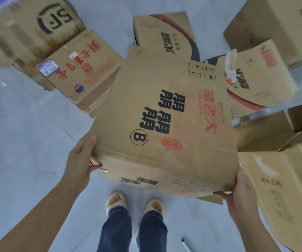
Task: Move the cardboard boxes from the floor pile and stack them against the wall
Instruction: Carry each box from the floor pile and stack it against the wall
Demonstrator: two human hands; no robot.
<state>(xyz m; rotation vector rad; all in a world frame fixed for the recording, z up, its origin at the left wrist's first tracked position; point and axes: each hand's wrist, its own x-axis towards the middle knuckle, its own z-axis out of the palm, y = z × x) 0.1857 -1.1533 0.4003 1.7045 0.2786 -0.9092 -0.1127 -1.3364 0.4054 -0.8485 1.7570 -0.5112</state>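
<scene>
I hold a large brown cardboard box [164, 124] with black characters and a circled B, lifted above the floor in the middle of the head view. My left hand [82, 160] grips its near left corner, thumb on top and fingers underneath. My right hand [237, 193] grips the near right corner from the side and below. More cardboard boxes lie around it: one with red characters [79, 70] at the left, an SF box [37, 24] behind that, one with a red and black arc [164, 31] behind the held box.
Boxes at the right: a taped one [259, 75], a tall one [277, 24] at the top right, and an open one [288, 179] close to my right hand. My feet in pale sandals [134, 202] stand on the grey tiled floor [19, 142]. A pen [186, 244] lies near them.
</scene>
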